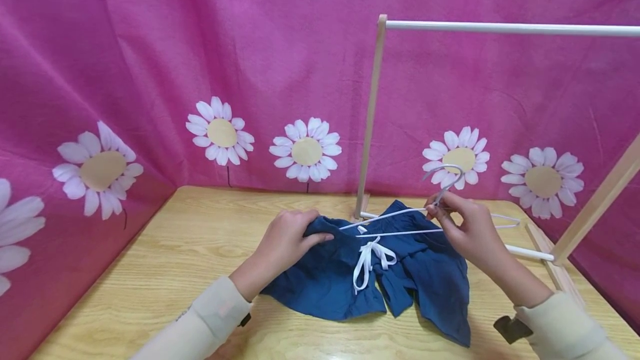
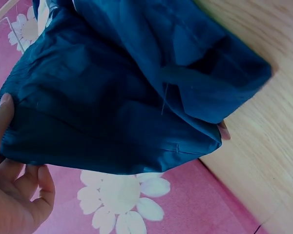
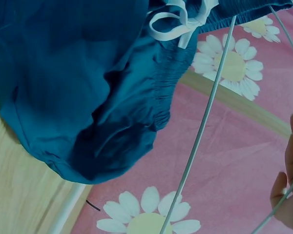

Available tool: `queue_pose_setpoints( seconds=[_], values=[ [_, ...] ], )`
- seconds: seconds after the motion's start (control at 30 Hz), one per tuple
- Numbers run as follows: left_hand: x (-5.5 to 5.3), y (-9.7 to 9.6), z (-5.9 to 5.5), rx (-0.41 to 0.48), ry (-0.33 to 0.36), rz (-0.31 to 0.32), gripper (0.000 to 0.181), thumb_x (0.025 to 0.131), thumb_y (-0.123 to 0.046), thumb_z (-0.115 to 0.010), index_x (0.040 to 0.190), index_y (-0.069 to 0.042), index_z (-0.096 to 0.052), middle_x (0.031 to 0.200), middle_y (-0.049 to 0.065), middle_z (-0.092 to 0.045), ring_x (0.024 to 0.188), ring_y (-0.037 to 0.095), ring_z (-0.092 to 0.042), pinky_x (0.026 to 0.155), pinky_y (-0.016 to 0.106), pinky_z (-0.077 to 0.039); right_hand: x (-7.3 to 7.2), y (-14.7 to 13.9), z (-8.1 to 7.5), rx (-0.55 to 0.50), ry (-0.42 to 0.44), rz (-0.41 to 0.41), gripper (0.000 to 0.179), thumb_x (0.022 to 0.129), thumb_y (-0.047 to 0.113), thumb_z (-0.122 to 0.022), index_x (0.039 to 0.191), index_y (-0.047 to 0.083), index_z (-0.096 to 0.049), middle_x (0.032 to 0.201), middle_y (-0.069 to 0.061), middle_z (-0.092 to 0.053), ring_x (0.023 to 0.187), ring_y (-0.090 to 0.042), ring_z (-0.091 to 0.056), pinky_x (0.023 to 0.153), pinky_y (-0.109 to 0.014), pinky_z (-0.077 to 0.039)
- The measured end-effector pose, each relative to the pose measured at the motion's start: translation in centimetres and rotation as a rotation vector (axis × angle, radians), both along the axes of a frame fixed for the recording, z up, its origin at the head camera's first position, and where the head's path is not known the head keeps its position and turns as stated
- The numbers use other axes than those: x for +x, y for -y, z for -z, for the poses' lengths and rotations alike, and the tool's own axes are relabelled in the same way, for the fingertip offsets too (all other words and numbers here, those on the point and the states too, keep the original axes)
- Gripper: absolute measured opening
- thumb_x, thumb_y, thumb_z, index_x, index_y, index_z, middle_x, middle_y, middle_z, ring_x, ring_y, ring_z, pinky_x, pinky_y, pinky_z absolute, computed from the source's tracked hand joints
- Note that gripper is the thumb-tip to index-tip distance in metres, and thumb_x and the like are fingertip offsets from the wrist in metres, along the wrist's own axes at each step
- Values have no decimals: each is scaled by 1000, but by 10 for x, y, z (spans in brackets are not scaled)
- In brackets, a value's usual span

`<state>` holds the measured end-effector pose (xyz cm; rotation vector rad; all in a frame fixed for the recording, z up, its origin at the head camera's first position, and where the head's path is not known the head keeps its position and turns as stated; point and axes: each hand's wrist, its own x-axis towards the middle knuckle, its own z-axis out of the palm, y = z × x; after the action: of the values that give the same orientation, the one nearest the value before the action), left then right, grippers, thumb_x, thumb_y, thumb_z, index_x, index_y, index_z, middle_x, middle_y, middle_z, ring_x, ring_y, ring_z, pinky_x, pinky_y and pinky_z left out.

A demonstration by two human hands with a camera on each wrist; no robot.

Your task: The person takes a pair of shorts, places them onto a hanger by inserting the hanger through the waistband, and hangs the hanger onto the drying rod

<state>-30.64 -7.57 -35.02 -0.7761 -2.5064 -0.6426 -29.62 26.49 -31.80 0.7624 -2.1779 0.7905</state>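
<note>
Well, left fingers [image 1: 302, 218] pinch rumpled, white-bowed navy shorts [image 1: 335, 282], right fingers [image 1: 454, 202] a hanger [image 1: 400, 233].

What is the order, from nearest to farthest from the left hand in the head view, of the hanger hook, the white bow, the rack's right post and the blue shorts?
1. Blue shorts: held by the left hand.
2. White bow: on the shorts' front.
3. Hanger hook: above the right hand.
4. Rack's right post: at the far right.
</note>
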Motion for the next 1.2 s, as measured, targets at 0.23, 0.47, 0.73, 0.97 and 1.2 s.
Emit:
queue_pose_setpoints(
  seconds=[0.23,0.47,0.73,0.97,1.2],
  values=[
    [-1,2,-1,48,-33,21,17,89,-31,-79,100,-19,-72,85,-5,-75,75,11,-70,73,25,-57,1,-5,-6,50,-10,27,22,82,-14,-72,92,5,-70,76,0,-70,68,-3,-58,63,-11,-46],
    [-1,0,-1,48,18,47,25,89,-32,-78,109,-18,-73,95,-3,-77,83,11,-72,81,28,-58,8,3,-5,-50,4,8,20,85,-14,-71,95,4,-70,78,-1,-70,72,-2,-60,67,-10,-47],
    [0,-4,-1,11,73,53,31,89,-35,-77,113,-17,-71,99,-3,-76,85,10,-71,84,29,-58,9,13,-9,-89,-28,-31,22,83,-16,-71,96,3,-71,80,-3,-71,74,-3,-58,65,-11,-46],
    [-2,-5,1,17,24,69,23,91,-31,-76,109,-17,-72,97,-3,-76,84,10,-71,82,28,-58,9,18,-4,-113,-6,-50,20,85,-16,-70,92,3,-70,79,-1,-69,72,-5,-59,67,-10,-46],
    [-1,-15,-1,7,-38,114,19,92,-28,-75,106,-15,-73,94,-3,-77,82,9,-71,81,27,-58,8,35,9,-78,15,-82,19,85,-13,-71,94,4,-69,78,3,-67,70,-5,-60,63,-14,-49]
  ],
)
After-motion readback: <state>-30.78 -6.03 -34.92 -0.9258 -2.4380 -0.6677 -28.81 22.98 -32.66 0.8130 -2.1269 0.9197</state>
